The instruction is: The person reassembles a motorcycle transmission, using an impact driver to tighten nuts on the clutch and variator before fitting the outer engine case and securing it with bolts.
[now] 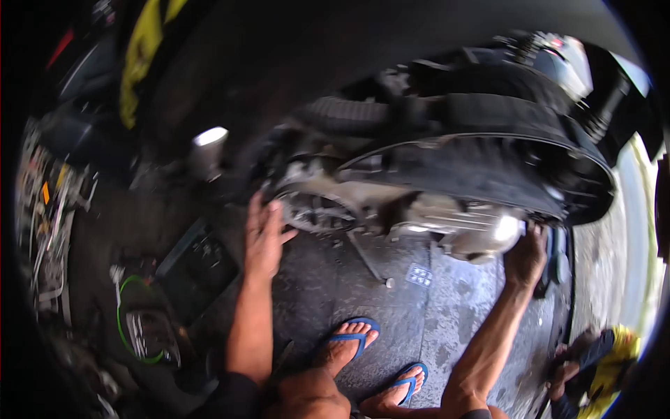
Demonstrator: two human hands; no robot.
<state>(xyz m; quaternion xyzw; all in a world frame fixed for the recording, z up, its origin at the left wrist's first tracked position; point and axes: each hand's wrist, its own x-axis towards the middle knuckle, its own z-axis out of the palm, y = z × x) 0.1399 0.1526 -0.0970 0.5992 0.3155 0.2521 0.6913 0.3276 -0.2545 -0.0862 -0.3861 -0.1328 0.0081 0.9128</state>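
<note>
In front of me is the underside of a scooter, with its silver metal engine casing [481,234] showing below a long black plastic housing [474,171]. My left hand [264,237] has its fingers spread and touches or nearly touches the left edge of a round, dark, ribbed engine part [317,211]. At the right end of the silver casing, my right hand [525,257] is closed, its fingertips hidden behind the casing and the black housing. What it grips cannot be made out. A thin metal stand or lever [366,258] slants down between my hands.
A dark tray [199,262] with small parts lies left of my forearm, near a green cable loop [120,307]. Metal tools or parts [52,230] crowd the far left. Another person in yellow and dark clothing [604,370] is at the lower right. My sandalled feet [356,339] rest on dark flooring.
</note>
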